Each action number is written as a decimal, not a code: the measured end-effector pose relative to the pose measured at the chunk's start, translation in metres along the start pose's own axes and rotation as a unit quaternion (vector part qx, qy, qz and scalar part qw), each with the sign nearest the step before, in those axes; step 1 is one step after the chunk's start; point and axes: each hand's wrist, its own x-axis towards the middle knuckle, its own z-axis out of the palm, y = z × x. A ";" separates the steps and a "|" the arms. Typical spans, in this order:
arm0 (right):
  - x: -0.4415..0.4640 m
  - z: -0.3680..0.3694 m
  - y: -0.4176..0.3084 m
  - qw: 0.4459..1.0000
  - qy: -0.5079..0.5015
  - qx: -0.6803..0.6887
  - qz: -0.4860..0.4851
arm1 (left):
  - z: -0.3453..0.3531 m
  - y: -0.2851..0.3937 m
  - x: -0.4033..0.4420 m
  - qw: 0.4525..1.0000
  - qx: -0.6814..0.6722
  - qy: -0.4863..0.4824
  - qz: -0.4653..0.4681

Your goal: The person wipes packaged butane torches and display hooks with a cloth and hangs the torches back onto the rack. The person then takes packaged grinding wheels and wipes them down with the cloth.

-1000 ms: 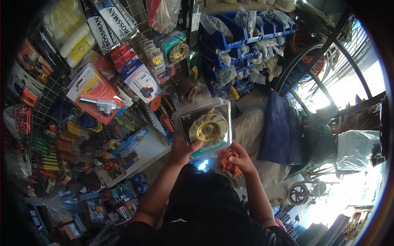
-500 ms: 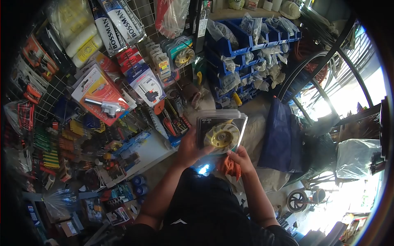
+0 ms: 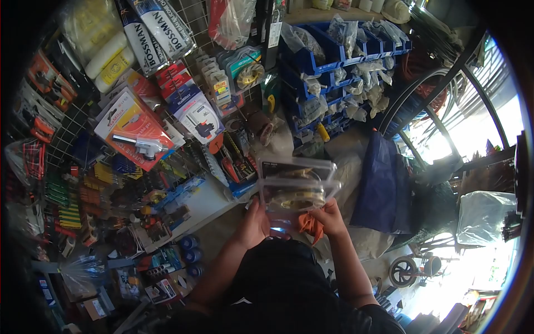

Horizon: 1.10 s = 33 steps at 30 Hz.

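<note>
In front of my chest is a small stack of clear plastic blister packs [image 3: 297, 192], each with a gold-coloured disc inside. The packs are tilted and spread apart, so two layers show, slightly blurred. My right hand [image 3: 329, 218] is closed on their lower right corner, thumb on top. An orange cloth [image 3: 311, 227] is bunched in or under that same hand. My left hand [image 3: 255, 225] is at the lower left edge of the packs, palm turned inward. Its fingertips are partly hidden, and I cannot tell if it grips them.
A wire-grid wall at left holds hanging packs, including a torch pack [image 3: 136, 131]. Below is a white counter edge [image 3: 206, 214]. Ahead stand stacked blue bins [image 3: 311, 67] with bagged parts. A dark blue bag [image 3: 384, 183] hangs at right, near a small wheel [image 3: 403, 271].
The packs have tipped from facing me to nearly edge-on and have separated into layers. My left hand has slid slightly down and away from their front. The orange cloth stays by my right hand.
</note>
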 end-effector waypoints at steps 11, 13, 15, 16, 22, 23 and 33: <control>0.003 0.006 -0.045 0.982 -0.151 -0.089 -0.067 | -0.007 0.005 0.018 0.982 -0.100 -0.159 -0.004; 0.002 0.008 -0.046 0.984 -0.147 -0.084 -0.058 | -0.010 0.001 0.018 0.985 -0.079 -0.152 0.002; 0.004 0.013 -0.048 0.985 -0.134 -0.086 -0.065 | -0.021 -0.005 0.021 0.985 0.007 -0.168 0.043; 0.003 0.014 -0.048 0.986 -0.122 -0.089 -0.072 | -0.015 -0.005 0.017 0.985 0.006 -0.166 0.042; -0.012 -0.002 -0.032 0.995 -0.080 -0.010 0.054 | -0.009 0.005 0.014 0.999 0.020 -0.002 -0.046; -0.011 0.001 -0.036 0.996 -0.076 -0.012 0.050 | -0.007 0.006 0.014 0.997 0.016 0.029 -0.067; -0.015 0.004 -0.023 0.999 -0.023 0.004 0.049 | -0.006 -0.007 0.023 0.999 -0.009 0.047 0.007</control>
